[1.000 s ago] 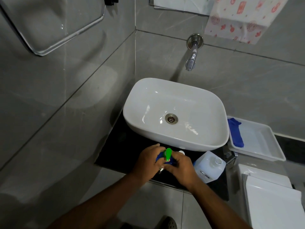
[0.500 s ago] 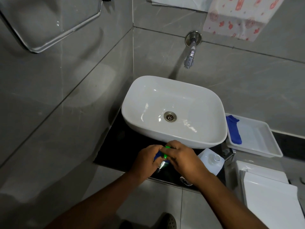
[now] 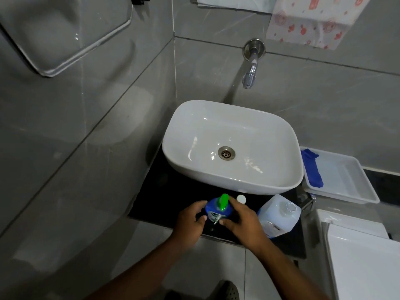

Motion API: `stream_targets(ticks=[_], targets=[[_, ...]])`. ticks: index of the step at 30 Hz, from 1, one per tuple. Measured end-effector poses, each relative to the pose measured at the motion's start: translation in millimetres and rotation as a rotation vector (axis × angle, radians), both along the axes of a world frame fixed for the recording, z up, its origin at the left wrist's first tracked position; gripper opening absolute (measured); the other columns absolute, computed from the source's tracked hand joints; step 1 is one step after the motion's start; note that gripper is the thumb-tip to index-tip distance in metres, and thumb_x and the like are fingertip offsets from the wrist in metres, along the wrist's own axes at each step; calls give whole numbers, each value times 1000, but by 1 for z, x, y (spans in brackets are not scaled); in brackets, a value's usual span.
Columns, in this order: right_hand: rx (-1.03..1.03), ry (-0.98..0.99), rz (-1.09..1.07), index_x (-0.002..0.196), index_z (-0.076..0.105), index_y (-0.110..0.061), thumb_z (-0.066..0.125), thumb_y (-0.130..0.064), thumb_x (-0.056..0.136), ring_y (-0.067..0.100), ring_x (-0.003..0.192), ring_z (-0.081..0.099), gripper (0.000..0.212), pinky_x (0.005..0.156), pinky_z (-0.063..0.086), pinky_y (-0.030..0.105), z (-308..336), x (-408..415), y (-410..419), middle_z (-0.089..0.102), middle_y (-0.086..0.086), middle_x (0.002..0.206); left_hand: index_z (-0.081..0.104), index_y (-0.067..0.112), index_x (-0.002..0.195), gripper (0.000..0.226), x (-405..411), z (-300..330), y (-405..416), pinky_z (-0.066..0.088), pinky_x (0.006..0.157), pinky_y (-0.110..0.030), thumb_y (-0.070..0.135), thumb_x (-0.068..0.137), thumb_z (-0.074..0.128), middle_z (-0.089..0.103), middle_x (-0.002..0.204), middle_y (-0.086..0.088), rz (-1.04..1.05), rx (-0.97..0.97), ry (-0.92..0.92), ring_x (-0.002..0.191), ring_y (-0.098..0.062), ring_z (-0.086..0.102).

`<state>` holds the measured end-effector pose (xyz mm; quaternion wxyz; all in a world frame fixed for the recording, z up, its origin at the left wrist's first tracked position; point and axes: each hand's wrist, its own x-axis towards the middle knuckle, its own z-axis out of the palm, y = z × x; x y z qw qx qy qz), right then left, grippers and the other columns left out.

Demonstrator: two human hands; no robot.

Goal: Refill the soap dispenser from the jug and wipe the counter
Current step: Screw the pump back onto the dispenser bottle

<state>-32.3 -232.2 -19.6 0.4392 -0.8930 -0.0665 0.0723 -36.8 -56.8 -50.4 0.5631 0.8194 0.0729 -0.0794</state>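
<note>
Nearest: a dark perforated shoe (image 3: 227, 291) on the floor tiles, two bare forearms reaching fwd. Two hands at the front edge of the black counter (image 3: 151, 204). Left hand (image 3: 190, 219) cups the soap dispenser (image 3: 217, 210) from its left side, fingers curled round the body, thumb at the label. Right hand (image 3: 242, 221) cups it from the right, thumb tip near the bottle's lower front, fingers curled behind. Whether the right hand truly grips or just touches — can't tell for sure, but it wraps the bottle.

Dispenser: one, blue bottle w/ green pump head (image 3: 223, 202) on top, standing upright on the counter near the front edge. Label has a dark oval logo w/ white lettering, too blurred to read.

Just behind the right hand, one small white cap (image 3: 241, 199) lies on the counter. To the right, one translucent jug (image 3: 279, 217), mouth uncapped, tilted toward the front; it has a label patch, unreadable. It sits just beside the right hand, near the counter's front-right part.

Room: counter strip left of the basin is bare black; front strip is narrow, taken by the bottle, cap and jug.

Behind: one white basin (image 3: 232, 148) w/ metal drain (image 3: 226, 153). Right of it, one white tray (image 3: 346, 182) holding one blue cloth (image 3: 311, 169) along its left side. White lidded fixture (image 3: 363, 260) at lower right.

Far: one chrome tap (image 3: 251, 68) on the grey wall above the basin, one patterned white-and-red towel (image 3: 313, 22) hanging top right, one mirror (image 3: 60, 31) on the left wall.
</note>
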Motion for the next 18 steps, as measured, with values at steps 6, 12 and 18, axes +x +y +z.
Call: stream_targets(ticks=[6, 12, 18], targets=[[171, -20, -54, 105, 59, -49, 81, -6, 70, -10, 92, 63, 60, 79, 44, 3, 0, 9, 33, 66, -38, 95, 61, 9, 121, 51, 8, 17, 20, 44, 97, -24, -17, 81, 41, 66, 117, -7, 106, -64, 4, 107, -15, 61], [229, -21, 91, 100, 68, -33, 74, 0, 73, 5, 91, 67, 42, 79, 52, 18, 6, 37, 110, 73, -12, 92, 69, 35, 101, 50, -5, 26, 94, 51, 85, -21, -9, 86, 53, 71, 102, 13, 253, -160, 40, 94, -1, 65], [151, -5, 198, 97, 70, -18, 78, -13, 73, 3, 83, 61, 26, 71, 47, 21, -4, 55, 162, 72, -4, 87, 64, 13, 112, 35, -14, 34, 124, 52, 70, -13, -11, 91, 48, 72, 92, 8, 306, -175, 21, 82, -1, 69]])
